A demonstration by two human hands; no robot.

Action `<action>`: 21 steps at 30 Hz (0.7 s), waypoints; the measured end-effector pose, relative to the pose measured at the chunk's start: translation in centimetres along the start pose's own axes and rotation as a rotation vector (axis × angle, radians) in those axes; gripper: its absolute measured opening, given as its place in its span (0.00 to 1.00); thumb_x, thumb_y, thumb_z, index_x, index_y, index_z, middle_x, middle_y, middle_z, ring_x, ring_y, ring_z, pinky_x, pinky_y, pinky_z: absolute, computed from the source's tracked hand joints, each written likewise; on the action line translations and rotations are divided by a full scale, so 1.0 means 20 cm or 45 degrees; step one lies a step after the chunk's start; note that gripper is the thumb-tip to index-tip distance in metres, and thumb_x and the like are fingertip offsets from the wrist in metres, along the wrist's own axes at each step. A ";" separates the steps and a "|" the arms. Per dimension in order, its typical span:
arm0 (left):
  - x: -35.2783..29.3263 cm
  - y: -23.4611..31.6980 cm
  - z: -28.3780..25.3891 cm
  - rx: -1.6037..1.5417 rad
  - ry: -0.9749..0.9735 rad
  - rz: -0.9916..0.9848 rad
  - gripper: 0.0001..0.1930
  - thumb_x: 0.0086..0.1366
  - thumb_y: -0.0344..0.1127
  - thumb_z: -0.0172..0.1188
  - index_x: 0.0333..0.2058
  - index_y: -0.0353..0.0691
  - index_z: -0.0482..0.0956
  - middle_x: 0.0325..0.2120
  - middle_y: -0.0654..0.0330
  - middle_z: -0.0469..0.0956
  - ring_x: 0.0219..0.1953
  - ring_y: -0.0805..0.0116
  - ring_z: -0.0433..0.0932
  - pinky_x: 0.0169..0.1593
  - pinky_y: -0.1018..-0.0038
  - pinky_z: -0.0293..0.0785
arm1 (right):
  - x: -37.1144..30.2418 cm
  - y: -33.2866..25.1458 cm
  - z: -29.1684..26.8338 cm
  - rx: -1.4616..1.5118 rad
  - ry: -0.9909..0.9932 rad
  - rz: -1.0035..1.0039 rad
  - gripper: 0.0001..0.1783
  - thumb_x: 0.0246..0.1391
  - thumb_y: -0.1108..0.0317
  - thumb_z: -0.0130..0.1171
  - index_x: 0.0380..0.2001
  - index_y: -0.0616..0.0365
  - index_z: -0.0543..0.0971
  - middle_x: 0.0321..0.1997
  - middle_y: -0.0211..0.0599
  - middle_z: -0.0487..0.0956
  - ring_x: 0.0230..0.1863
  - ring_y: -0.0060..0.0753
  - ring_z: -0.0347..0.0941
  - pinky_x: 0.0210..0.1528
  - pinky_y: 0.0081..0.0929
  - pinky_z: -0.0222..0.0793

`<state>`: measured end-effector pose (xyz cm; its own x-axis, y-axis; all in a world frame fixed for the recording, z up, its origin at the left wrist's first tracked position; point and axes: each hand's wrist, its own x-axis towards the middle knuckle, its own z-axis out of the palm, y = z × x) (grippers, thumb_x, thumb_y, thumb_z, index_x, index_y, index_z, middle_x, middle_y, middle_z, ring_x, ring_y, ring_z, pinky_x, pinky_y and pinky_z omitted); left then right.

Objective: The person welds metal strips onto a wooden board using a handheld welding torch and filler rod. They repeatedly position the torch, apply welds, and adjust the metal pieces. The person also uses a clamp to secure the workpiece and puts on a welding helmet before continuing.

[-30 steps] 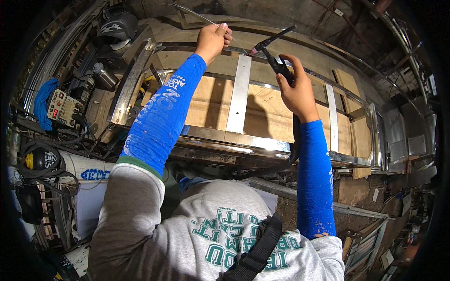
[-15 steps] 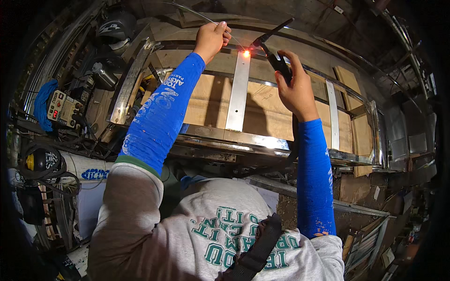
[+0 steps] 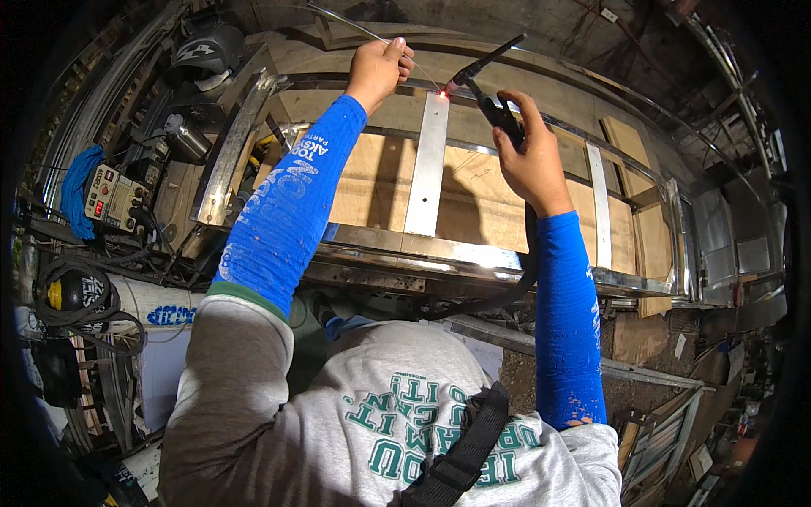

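One polished metal frame (image 3: 460, 252), two flat crossbars (image 3: 428, 160) across it. Right hand (image 3: 536, 160) has its fingers around one TIG torch (image 3: 487, 102); left hand (image 3: 377, 72) pinches one filler rod (image 3: 351, 24). One glowing spot (image 3: 443, 93) at the left crossbar's far end, so that joint's probably mid-weld, unfinished. Can't judge the others.

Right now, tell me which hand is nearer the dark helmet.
Left. The left hand is right of the helmet; the right hand, gripping the torch, is farther right.
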<state>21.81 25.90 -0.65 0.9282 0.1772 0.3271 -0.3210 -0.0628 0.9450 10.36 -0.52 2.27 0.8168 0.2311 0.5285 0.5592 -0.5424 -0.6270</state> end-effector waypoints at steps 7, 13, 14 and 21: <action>0.00 -0.02 -0.01 -0.006 0.000 -0.001 0.19 0.80 0.43 0.52 0.37 0.32 0.83 0.28 0.58 0.83 0.28 0.73 0.79 0.35 0.73 0.80 | -0.01 -0.03 0.00 -0.054 -0.026 0.016 0.28 0.59 0.78 0.59 0.63 0.55 0.71 0.54 0.63 0.82 0.58 0.63 0.80 0.58 0.43 0.77; 0.01 -0.02 0.00 -0.028 0.012 -0.006 0.19 0.80 0.42 0.52 0.37 0.32 0.83 0.28 0.59 0.83 0.28 0.73 0.79 0.35 0.74 0.80 | -0.01 -0.03 0.00 -0.058 -0.004 0.000 0.27 0.59 0.78 0.59 0.63 0.56 0.71 0.52 0.64 0.82 0.56 0.64 0.80 0.56 0.43 0.77; 0.01 -0.02 0.00 -0.025 0.015 -0.005 0.19 0.80 0.42 0.52 0.37 0.32 0.83 0.28 0.59 0.83 0.28 0.74 0.79 0.35 0.74 0.80 | -0.01 -0.03 0.00 -0.047 -0.007 0.003 0.27 0.59 0.78 0.59 0.62 0.56 0.71 0.52 0.64 0.82 0.56 0.64 0.80 0.56 0.43 0.77; 0.00 -0.01 0.00 -0.037 0.024 -0.008 0.19 0.79 0.42 0.53 0.37 0.31 0.83 0.28 0.59 0.83 0.28 0.74 0.79 0.35 0.74 0.80 | -0.01 -0.02 0.00 -0.033 0.013 -0.008 0.27 0.60 0.78 0.59 0.62 0.56 0.71 0.52 0.64 0.82 0.56 0.65 0.79 0.56 0.42 0.77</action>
<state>21.97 25.98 -0.87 0.9266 0.1958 0.3211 -0.3210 -0.0332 0.9465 9.96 -0.29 2.42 0.8118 0.2261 0.5383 0.5601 -0.5619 -0.6087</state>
